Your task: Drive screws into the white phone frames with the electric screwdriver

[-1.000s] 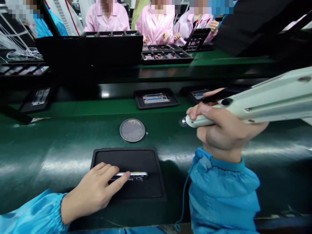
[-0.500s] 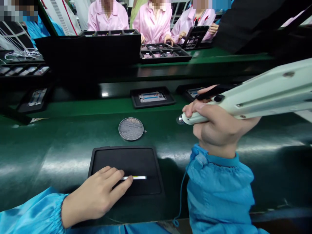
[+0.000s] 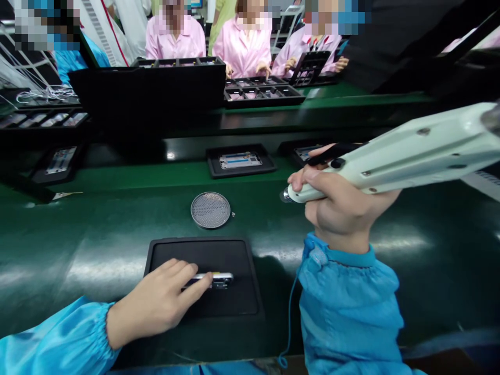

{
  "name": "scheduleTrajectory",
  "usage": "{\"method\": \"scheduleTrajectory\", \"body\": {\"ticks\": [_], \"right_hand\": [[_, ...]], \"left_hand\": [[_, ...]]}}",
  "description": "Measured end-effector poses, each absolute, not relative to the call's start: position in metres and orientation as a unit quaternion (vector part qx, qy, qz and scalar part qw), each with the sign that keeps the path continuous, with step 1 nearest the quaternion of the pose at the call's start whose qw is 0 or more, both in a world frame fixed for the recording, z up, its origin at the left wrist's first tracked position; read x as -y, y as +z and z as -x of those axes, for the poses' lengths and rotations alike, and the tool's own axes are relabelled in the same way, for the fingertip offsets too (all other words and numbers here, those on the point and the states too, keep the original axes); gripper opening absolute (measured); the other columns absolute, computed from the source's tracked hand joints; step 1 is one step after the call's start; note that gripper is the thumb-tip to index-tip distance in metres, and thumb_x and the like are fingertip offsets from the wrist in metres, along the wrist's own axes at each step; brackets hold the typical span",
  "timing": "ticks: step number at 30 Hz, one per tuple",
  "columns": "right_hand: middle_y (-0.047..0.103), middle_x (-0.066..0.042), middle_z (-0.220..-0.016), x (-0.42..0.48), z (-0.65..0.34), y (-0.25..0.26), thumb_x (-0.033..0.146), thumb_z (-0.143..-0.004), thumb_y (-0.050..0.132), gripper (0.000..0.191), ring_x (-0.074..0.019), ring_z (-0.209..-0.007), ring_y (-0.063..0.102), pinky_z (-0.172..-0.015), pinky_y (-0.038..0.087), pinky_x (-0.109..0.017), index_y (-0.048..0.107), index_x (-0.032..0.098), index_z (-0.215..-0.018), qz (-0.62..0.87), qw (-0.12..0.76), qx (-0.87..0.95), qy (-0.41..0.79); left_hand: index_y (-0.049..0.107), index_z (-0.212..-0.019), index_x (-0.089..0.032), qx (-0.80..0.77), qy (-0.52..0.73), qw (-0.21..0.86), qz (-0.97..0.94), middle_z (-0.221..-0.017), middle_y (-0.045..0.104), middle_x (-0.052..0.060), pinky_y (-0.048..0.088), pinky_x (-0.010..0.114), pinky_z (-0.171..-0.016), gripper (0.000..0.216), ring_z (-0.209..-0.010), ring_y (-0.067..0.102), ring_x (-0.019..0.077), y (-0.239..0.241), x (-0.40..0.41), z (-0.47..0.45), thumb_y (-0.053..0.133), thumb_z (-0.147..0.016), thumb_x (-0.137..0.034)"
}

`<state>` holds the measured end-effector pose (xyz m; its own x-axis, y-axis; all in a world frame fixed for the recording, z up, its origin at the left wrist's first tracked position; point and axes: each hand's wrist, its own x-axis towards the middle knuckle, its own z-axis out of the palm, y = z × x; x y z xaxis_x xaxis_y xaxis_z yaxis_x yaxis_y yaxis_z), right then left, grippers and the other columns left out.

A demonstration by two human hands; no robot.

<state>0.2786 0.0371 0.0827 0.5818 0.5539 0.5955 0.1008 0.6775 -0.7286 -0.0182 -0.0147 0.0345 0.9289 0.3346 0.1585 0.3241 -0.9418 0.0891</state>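
Observation:
My left hand (image 3: 164, 302) rests on a black tray (image 3: 238, 291) near the table's front edge, fingers curled over a slim silver part (image 3: 219, 279) that it holds on its edge. My right hand (image 3: 344, 208) is raised to the right, wrapped round the grip of a pale electric screwdriver (image 3: 410, 151) whose tip (image 3: 284, 196) points left, above the green belt. A round perforated metal dish (image 3: 211, 210) lies just beyond the tray, between the two hands.
Black trays with phone frames (image 3: 239, 160) ride the green belt (image 3: 117, 177) behind. A tall black bin (image 3: 148, 88) and more trays (image 3: 261, 91) stand further back, where several people in pink coats work. A black bar (image 3: 23, 187) lies at left.
The silver part under my left hand has tipped and turned slightly on the tray. My right hand with the screwdriver has drifted a little to the left.

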Motion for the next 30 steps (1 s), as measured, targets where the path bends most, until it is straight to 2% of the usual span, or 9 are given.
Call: {"method": "scheduleTrajectory", "body": {"ticks": [5, 9, 13, 17, 22, 25, 30], "right_hand": [[0.063, 0.003, -0.072, -0.037, -0.279, 0.084, 0.006, -0.06, 0.065, 0.016, -0.0115, -0.047, 0.057, -0.044, 0.047, -0.03, 0.058, 0.016, -0.071, 0.385, 0.804, 0.429, 0.146], [0.063, 0.004, -0.075, -0.038, -0.281, 0.084, 0.01, -0.061, 0.067, 0.019, -0.0117, -0.049, 0.058, -0.044, 0.048, -0.029, 0.058, 0.019, -0.075, 0.398, 0.795, 0.433, 0.149], [0.063, 0.005, -0.073, -0.039, -0.285, 0.083, 0.013, -0.061, 0.068, 0.021, -0.0123, -0.048, 0.057, -0.045, 0.049, -0.031, 0.059, 0.022, -0.077, 0.399, 0.796, 0.429, 0.15], [0.064, 0.004, -0.073, -0.039, -0.292, 0.084, 0.01, -0.06, 0.07, 0.023, -0.0153, -0.05, 0.059, -0.049, 0.05, -0.035, 0.064, 0.024, -0.078, 0.411, 0.803, 0.405, 0.146], [0.062, 0.002, -0.069, -0.038, -0.301, 0.085, 0.009, -0.061, 0.071, 0.02, -0.0178, -0.052, 0.058, -0.051, 0.049, -0.037, 0.064, 0.025, -0.072, 0.406, 0.816, 0.39, 0.131], [0.064, 0.002, -0.075, -0.039, -0.305, 0.083, 0.01, -0.062, 0.073, 0.022, -0.0178, -0.056, 0.06, -0.052, 0.051, -0.037, 0.065, 0.025, -0.075, 0.417, 0.813, 0.384, 0.131], [0.064, 0.005, -0.074, -0.042, -0.307, 0.079, 0.012, -0.061, 0.076, 0.026, -0.0149, -0.05, 0.058, -0.048, 0.051, -0.033, 0.066, 0.025, -0.08, 0.417, 0.812, 0.385, 0.135]], "left_hand": [[0.058, -0.125, -0.01, -0.223, 0.067, 0.03, -0.972, -0.107, 0.062, 0.016, 0.054, 0.041, -0.077, 0.032, -0.093, 0.06, 0.0264, 0.007, -0.027, 0.015, 0.04, -0.099, -0.014], [0.065, -0.111, -0.008, -0.26, 0.046, 0.036, -0.964, -0.099, 0.062, 0.016, 0.053, 0.042, -0.075, 0.029, -0.087, 0.059, 0.0264, -0.006, -0.053, 0.011, 0.039, -0.097, -0.013], [0.066, -0.102, -0.012, -0.273, 0.021, 0.081, -0.958, -0.091, 0.062, 0.011, 0.052, 0.035, -0.073, 0.025, -0.081, 0.06, 0.0224, -0.007, -0.063, 0.011, 0.042, -0.096, -0.013], [0.062, -0.108, -0.016, -0.277, 0.018, 0.145, -0.95, -0.093, 0.064, 0.008, 0.052, 0.028, -0.07, 0.024, -0.078, 0.062, 0.0184, 0.002, -0.07, 0.029, 0.04, -0.098, -0.017], [0.057, -0.114, -0.018, -0.339, 0.061, 0.206, -0.916, -0.102, 0.065, 0.007, 0.053, 0.027, -0.079, 0.027, -0.088, 0.064, 0.0167, 0.013, -0.076, 0.068, 0.034, -0.103, -0.024], [0.059, -0.116, -0.02, -0.382, 0.098, 0.234, -0.889, -0.105, 0.066, 0.007, 0.054, 0.028, -0.084, 0.028, -0.094, 0.065, 0.0176, 0.012, -0.076, 0.085, 0.036, -0.102, -0.029], [0.068, -0.11, -0.021, -0.468, 0.173, 0.271, -0.823, -0.107, 0.07, 0.007, 0.055, 0.03, -0.088, 0.032, -0.099, 0.066, 0.0218, 0.008, -0.082, 0.106, 0.048, -0.097, -0.044]]}}
